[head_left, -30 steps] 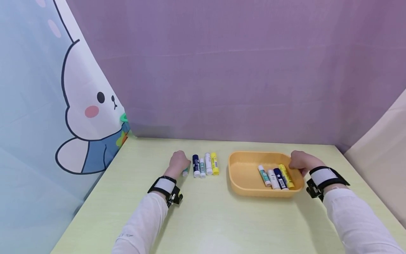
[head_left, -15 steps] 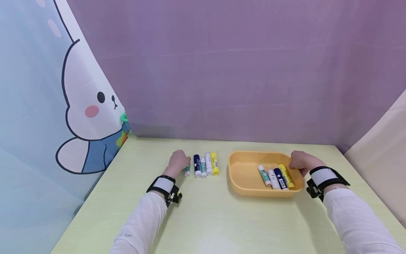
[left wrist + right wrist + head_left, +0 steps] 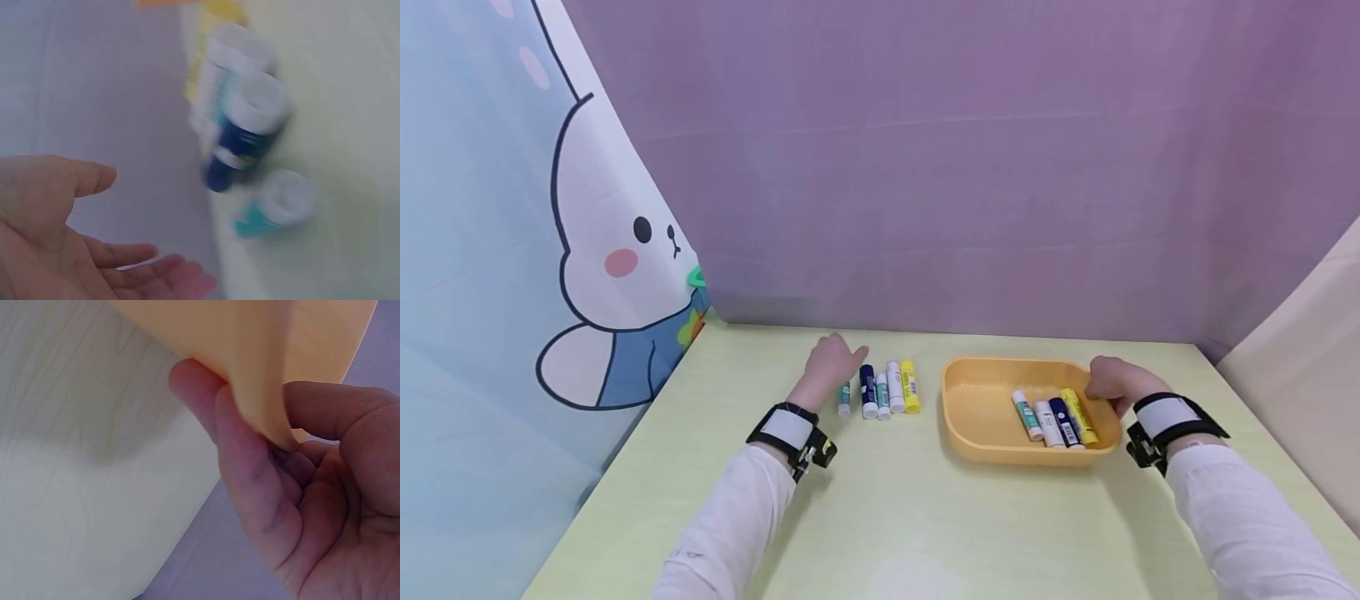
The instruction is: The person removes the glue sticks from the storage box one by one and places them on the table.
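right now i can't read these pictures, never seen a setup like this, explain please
No machine here, just a person's bare left hand and right hand. The wide picture is taken from the head; the two close ones from each wrist. On the table, five sticks lie side by side: two teal, one navy, one white, one yellow. A tray beside them holds four more sticks, one of each colour. The right hand grips the tray's rim; the left hand, fingers relaxed, holds nothing.

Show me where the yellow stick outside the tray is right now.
In the head view, the yellow stick lies on the table, at the right end of its row, between a white stick and the orange tray.
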Tool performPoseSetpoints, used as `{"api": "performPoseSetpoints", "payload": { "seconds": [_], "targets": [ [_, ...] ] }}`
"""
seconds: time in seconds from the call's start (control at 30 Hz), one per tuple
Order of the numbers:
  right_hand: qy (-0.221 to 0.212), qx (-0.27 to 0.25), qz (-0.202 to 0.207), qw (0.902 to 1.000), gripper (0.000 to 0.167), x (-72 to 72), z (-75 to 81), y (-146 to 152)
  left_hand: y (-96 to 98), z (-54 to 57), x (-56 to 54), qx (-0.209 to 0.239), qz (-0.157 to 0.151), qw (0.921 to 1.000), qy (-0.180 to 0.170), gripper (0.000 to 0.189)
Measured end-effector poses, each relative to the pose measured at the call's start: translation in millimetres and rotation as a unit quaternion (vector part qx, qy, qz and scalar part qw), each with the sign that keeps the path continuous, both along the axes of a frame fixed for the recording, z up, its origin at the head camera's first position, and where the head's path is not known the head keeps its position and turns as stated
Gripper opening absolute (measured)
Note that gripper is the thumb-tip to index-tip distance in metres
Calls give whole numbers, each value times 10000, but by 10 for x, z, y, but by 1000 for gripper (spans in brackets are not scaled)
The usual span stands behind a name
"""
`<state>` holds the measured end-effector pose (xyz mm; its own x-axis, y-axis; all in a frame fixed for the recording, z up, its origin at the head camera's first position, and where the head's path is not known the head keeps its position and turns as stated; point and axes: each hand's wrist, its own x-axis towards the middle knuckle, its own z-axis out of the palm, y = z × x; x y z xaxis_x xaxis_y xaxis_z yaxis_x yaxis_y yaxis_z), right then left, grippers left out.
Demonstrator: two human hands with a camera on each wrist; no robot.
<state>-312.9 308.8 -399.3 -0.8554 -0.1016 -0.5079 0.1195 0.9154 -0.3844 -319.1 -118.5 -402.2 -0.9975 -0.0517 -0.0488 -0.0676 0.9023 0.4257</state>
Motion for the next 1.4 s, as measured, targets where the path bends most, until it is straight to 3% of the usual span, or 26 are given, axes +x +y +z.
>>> {"api": "performPoseSetpoints", "payload": {
  "seconds": [0.27,0.47,0.63,0.8,0.93,1.07,1.23,1.4],
  "targets": [
    [19,13,42,10000,16,12,14,-9,221,474,143,569,-152,9978,298,94],
    [-7,170,40,9998,16,-19,0,-10,407,761,271,512,-398,9962,579,105],
    [-27,194,27,9998,16,-22,2,-17,636,952,422,595,-657,9936,701,106],
    [-44,93,5,9999,18,-11,11,-16,901,1052,516,755,-929,9898,770,107],
    [-29,18,4,10000,18,6,21,-14,1152,1072,598,719,-1159,9882,702,107],
    [-25,34,23,10000,17,16,26,-14,1413,1004,679,389,-1367,9875,683,106],
    [-45,58,15,10000,17,18,22,0,1713,818,741,176,-1499,9856,763,105],
    [-17,1,4,10000,16,23,11,23,1997,542,744,-7,-1552,9854,696,103]
  ]
}}
